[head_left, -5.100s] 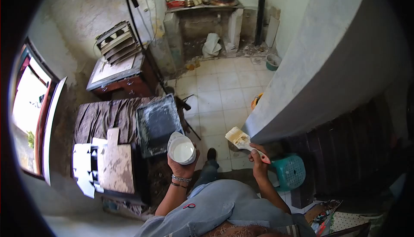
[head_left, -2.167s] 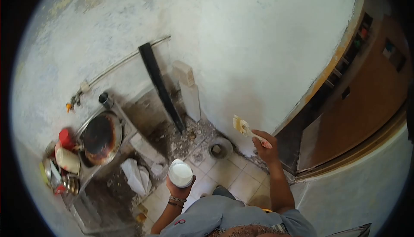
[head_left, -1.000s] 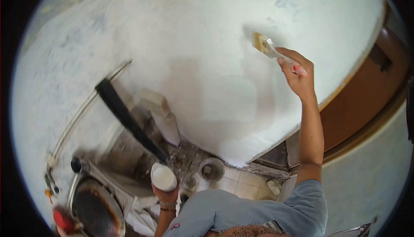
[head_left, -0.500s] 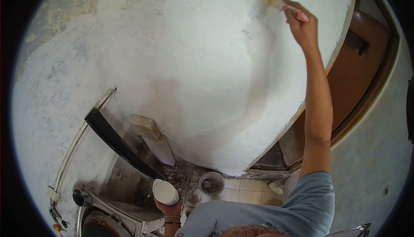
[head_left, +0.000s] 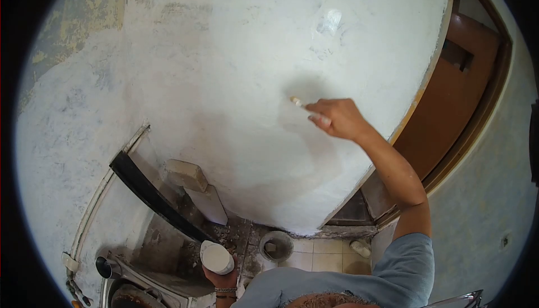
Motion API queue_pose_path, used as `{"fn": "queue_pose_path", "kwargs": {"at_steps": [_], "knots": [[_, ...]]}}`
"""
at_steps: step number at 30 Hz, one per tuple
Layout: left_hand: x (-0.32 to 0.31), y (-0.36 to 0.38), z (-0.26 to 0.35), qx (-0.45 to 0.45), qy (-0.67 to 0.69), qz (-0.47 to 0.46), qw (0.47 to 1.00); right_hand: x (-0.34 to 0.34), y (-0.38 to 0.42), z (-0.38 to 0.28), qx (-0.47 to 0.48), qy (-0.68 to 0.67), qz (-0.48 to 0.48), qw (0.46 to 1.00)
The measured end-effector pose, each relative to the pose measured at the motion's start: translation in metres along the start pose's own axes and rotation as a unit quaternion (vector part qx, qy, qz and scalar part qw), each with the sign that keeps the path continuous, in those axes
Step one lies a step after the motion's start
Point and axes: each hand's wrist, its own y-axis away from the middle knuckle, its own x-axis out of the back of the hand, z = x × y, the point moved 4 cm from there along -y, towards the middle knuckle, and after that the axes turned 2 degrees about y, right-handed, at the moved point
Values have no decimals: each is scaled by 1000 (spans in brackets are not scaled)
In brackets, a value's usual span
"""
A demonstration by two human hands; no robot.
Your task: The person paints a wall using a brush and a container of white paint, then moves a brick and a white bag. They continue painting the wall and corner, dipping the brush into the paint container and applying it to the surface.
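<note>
Close in, the left hand [head_left: 222, 279] still wraps the white cup [head_left: 218, 258], held low. Farther out, the right hand [head_left: 339, 118], fingers closed round the brush [head_left: 298, 102], has just dropped lower along the wall [head_left: 247, 78]; whether it's touching, I can't tell. Up beyond, a glossy patch [head_left: 332, 21] now shows: likely a fresh, wet stroke.

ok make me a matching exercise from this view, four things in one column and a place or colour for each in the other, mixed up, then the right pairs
Things
1. paintbrush
2. white cup
3. bucket
4. door

Places and colours
A. on the floor, with a lump inside
B. in the right hand
C. brown
D. in the left hand

Right pairs: 1-B, 2-D, 3-A, 4-C
</note>
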Motion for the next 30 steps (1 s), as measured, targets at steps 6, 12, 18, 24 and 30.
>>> {"fn": "queue_pose_path", "kwargs": {"at_steps": [6,12,18,24,30], "knots": [[-7,-1,2,1,8,4,1000,113,-55,111,-114,54,220,967],[-3,-9,7,15,23,-9,1000,136,-61,114,-129,173,239,947],[-14,-7,11,21,-16,-22,999,-46,34,19,22,90,-17,996],[-12,-29,11,36,-66,-41,996,-33,2,17,-93,-72,-19,993],[-15,-20,3,67,-37,-49,996,119,-118,100,-121,101,219,963]]}}
